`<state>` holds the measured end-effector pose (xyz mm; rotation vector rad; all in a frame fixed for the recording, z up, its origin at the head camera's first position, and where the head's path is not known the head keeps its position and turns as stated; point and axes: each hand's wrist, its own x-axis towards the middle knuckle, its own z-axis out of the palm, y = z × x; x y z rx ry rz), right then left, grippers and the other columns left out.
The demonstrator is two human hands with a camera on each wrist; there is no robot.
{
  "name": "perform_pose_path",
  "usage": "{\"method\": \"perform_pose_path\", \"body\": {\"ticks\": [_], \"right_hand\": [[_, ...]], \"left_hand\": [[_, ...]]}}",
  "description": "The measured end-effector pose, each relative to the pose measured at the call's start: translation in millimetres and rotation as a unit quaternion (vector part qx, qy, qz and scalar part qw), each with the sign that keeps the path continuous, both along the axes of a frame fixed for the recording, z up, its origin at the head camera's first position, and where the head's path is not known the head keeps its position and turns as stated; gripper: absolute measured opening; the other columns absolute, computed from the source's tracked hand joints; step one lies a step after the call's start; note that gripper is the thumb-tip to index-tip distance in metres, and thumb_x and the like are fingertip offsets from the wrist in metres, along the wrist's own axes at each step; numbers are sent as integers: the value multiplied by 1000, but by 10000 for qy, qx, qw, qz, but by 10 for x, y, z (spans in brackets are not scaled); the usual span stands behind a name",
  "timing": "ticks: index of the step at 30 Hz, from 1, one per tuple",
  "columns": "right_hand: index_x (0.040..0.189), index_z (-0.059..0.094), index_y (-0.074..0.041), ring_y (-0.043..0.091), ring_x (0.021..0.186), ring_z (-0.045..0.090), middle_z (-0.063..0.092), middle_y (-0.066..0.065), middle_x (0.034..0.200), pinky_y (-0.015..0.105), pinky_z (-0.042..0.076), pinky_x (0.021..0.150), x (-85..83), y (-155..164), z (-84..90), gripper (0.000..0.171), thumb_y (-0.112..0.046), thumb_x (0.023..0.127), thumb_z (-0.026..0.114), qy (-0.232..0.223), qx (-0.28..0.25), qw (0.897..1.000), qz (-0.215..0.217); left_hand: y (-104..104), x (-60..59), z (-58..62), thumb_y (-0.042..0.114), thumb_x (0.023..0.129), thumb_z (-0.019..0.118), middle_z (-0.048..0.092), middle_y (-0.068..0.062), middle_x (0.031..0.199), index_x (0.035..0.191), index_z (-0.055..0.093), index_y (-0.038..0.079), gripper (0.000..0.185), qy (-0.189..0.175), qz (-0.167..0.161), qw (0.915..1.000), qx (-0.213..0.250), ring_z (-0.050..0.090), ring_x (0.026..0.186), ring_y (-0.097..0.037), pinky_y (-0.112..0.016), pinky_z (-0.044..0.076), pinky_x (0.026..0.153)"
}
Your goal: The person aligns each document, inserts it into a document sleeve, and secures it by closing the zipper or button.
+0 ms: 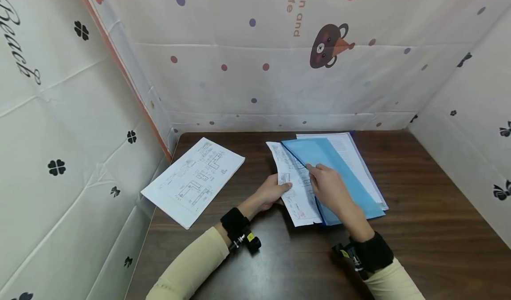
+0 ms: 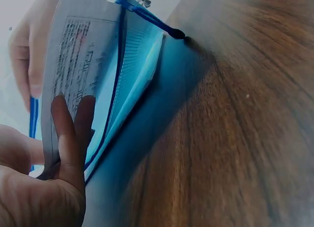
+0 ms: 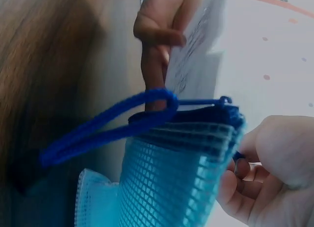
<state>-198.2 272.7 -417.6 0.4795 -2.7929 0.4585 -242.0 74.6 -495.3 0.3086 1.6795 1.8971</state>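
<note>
Between thumb and fingers, my left hand (image 1: 271,192) grips the left edge of a stack of printed papers (image 1: 293,169). Its thumb lies on top and its fingers are underneath, as the left wrist view shows. The papers' right part sits inside the opening of a blue mesh zipper pouch (image 1: 321,149). My right hand (image 1: 330,187) pinches the upper edge of that opening, along the dark blue zipper. A blue cord loop (image 3: 108,121) hangs from the pouch's near corner. In the left wrist view, the pouch's mouth (image 2: 120,89) gapes beside the papers.
To the left, a sheet with technical drawings (image 1: 195,180) lies at the edge of the brown wooden table (image 1: 419,193). More printed pages (image 1: 353,151) lie partly under the pouch, at its right. Patterned white cloth (image 1: 239,87) walls the back and both sides.
</note>
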Motion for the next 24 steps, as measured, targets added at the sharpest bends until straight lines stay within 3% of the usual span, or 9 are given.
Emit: {"method": "perform_pose_path", "body": {"ticks": [7, 14, 24], "right_hand": [[128, 70, 11, 12, 54, 36, 48, 3, 67, 26, 35, 49, 5, -79, -6, 29, 5, 100, 65, 206, -174, 9994, 210], [129, 70, 11, 12, 54, 36, 46, 2, 67, 26, 35, 49, 14, -150, -27, 29, 4, 101, 64, 51, -245, 9992, 308], [128, 70, 11, 10, 55, 34, 48, 2, 68, 24, 34, 49, 35, -260, -43, 28, 4, 102, 62, 143, -411, 9980, 453]], "left_hand": [[90, -35, 7, 11, 112, 52, 74, -11, 116, 150, 53, 6, 38, -9, -20, 9999, -107, 78, 92, -29, -34, 64, 65], [161, -31, 24, 8, 111, 53, 73, -14, 116, 148, 54, 3, 37, -58, -12, 10000, -51, 77, 94, -30, -36, 65, 69], [266, -46, 20, 6, 110, 53, 71, -10, 109, 142, 59, 6, 32, -236, 121, 9993, -256, 73, 82, -20, -33, 63, 64]]}}
